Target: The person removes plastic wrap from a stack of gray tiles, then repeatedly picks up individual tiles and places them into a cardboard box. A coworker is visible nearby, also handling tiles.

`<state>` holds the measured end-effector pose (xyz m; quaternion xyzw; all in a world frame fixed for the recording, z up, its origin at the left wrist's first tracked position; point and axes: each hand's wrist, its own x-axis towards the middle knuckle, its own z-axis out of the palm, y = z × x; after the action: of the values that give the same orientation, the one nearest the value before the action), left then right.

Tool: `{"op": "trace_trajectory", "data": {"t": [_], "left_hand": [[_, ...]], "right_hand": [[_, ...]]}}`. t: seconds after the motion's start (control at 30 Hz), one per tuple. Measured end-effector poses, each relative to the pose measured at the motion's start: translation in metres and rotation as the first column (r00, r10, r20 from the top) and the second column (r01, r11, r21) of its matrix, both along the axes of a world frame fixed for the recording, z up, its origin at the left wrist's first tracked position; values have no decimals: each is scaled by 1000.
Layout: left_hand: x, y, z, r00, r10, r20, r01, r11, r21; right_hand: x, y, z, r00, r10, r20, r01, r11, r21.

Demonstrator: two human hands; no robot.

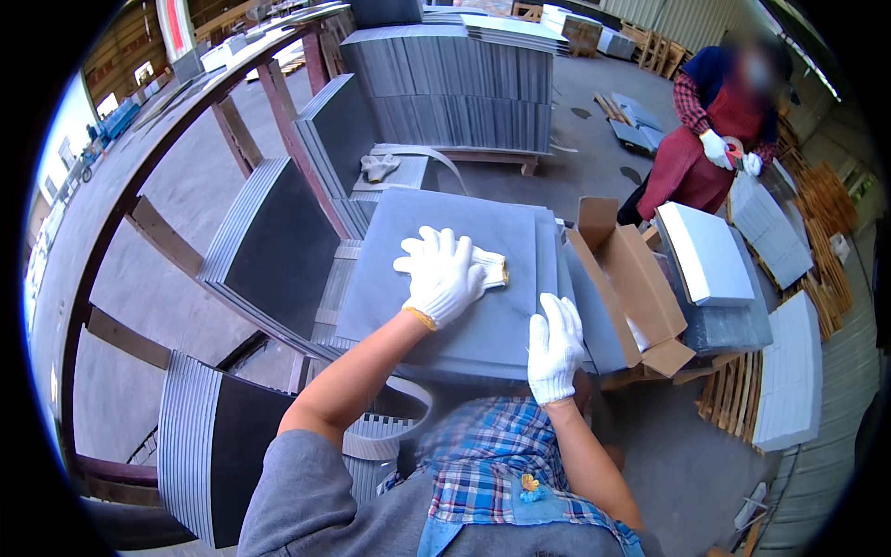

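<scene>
My left hand (442,278), in a white knit glove, lies over the middle of a smooth grey slab (390,316) with its fingers stretched out. Under its palm is a loose white glove (490,267), whose yellow-edged cuff sticks out to the right. My right hand (556,348), gloved the same way, is at the slab's near right corner, fingers extended; whether it touches the edge I cannot tell. More grey slabs (554,269) show beneath the top one, stepped out to the right.
An open cardboard box (640,269) stands close on the right, beside a white-topped stack (705,255). Dark slabs (278,251) lean in a metal rack (88,251) at left. Another glove (379,167) lies beyond the slab. A co-worker (715,130) in a red apron handles something at far right.
</scene>
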<state>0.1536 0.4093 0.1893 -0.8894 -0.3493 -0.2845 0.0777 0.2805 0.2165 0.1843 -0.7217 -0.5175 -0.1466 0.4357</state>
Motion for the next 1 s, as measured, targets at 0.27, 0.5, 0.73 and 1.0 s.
{"op": "trace_trajectory", "data": {"t": [0.27,0.5,0.73,1.0], "left_hand": [[49,-48,4,983,-156,101,172,968,-182],[46,-39,14,862,17,506,400,590,-702],[26,-48,14,902,-263,341,322,938,-127],[29,-51,15,898,-320,302,386,903,-190]], "right_hand": [[0,5,-1,999,-34,-2,34,998,61],[3,6,-2,997,-80,6,80,996,-48],[-1,12,3,975,-80,206,150,925,-348],[18,23,14,983,-68,170,121,936,-329]]}}
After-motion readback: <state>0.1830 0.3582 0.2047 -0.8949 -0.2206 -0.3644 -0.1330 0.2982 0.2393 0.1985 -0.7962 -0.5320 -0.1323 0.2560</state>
